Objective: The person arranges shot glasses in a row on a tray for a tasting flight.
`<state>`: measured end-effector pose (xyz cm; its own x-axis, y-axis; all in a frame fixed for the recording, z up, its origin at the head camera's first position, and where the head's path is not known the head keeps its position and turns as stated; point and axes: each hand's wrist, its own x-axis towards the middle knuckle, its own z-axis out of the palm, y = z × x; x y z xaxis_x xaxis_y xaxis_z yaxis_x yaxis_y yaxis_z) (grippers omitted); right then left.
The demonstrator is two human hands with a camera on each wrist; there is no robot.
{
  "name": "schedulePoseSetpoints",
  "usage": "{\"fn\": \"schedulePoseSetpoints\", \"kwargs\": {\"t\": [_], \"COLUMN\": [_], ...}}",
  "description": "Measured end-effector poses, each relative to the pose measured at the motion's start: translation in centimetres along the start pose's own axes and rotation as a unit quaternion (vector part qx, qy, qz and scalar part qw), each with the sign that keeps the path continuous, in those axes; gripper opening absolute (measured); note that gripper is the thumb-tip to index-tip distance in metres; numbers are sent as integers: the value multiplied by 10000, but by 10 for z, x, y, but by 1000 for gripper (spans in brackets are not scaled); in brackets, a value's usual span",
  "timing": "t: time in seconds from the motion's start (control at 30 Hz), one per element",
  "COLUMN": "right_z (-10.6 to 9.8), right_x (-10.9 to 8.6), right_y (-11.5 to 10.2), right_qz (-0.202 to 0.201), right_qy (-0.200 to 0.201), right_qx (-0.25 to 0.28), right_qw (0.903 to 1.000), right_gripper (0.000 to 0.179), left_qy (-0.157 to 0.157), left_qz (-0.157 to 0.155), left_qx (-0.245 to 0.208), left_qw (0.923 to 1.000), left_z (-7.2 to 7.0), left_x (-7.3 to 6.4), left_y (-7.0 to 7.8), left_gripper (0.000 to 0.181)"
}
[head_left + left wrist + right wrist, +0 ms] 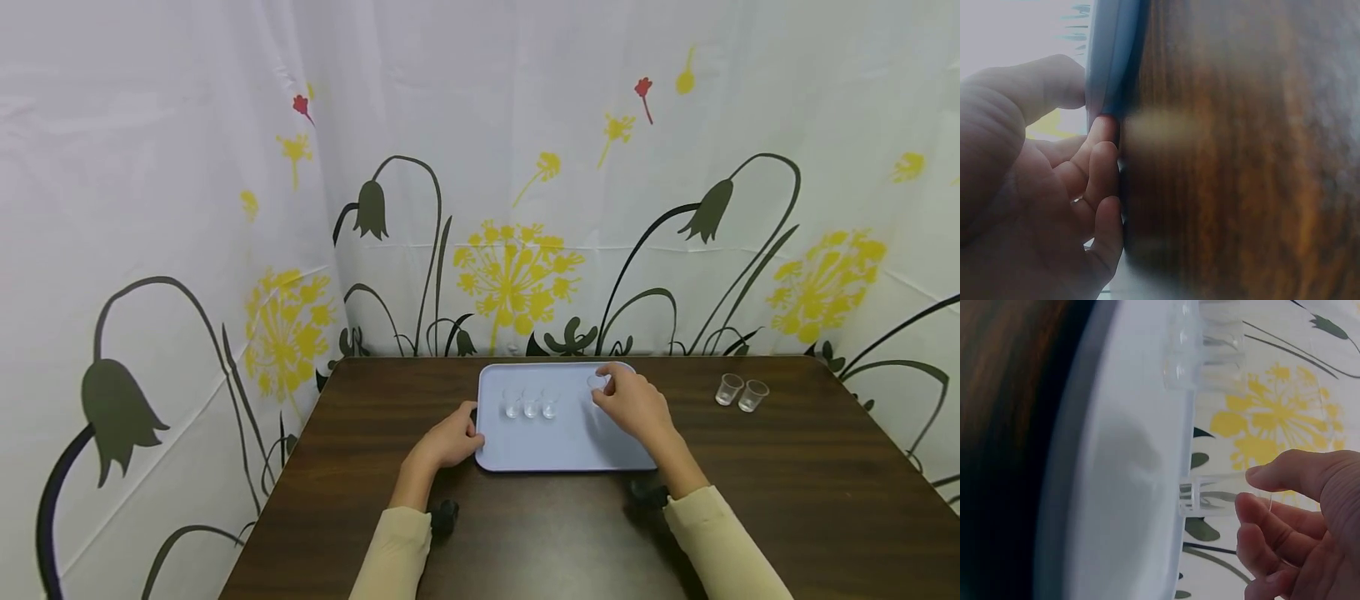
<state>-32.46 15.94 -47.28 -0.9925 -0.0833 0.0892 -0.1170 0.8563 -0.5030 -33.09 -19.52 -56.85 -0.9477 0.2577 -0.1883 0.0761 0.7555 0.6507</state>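
Observation:
A light blue tray (pixel 555 448) lies on the dark wooden table. My left hand (pixel 444 438) holds its left edge; in the left wrist view the thumb is at the rim of the tray (pixel 1107 59), with fingertips low against its side. Over the tray's back right part, my right hand (pixel 637 406) pinches a clear shot glass (pixel 1210 495) near its rim between thumb and fingers. That glass is upright, its base close to the tray surface. Three more clear shot glasses (pixel 531 405) stand in a row on the tray's left half.
Two clear shot glasses (pixel 728 389) stand close together on the table (pixel 810 467), right of the tray. A white curtain (pixel 480 108) with printed flowers hangs behind the table's back edge and along the left side.

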Motion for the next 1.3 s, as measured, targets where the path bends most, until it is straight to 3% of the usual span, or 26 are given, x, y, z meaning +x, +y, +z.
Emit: {"fn": "schedulePoseSetpoints", "kwargs": {"t": [0.37,0.6,0.8,1.3], "right_z": [12,19,22,26], "right_x": [-1,-2,-3,-3], "right_y": [-10,-16,-20,-22], "right_qz": [-261,-375,-264,-258], "right_qy": [-126,-316,-457,-465], "right_qx": [22,380,371,361], "right_qw": [9996,9981,9979,9979], "right_gripper": [40,39,38,37], "left_qy": [-61,-113,-92,-62], "left_qz": [-86,-96,-36,-81], "left_qx": [66,42,-7,46], "left_qw": [9999,9999,10000,9999], "left_z": [-1,2,2,-4], "left_x": [4,10,13,1], "left_y": [-2,-9,-13,2], "left_gripper": [73,74,74,72]}}
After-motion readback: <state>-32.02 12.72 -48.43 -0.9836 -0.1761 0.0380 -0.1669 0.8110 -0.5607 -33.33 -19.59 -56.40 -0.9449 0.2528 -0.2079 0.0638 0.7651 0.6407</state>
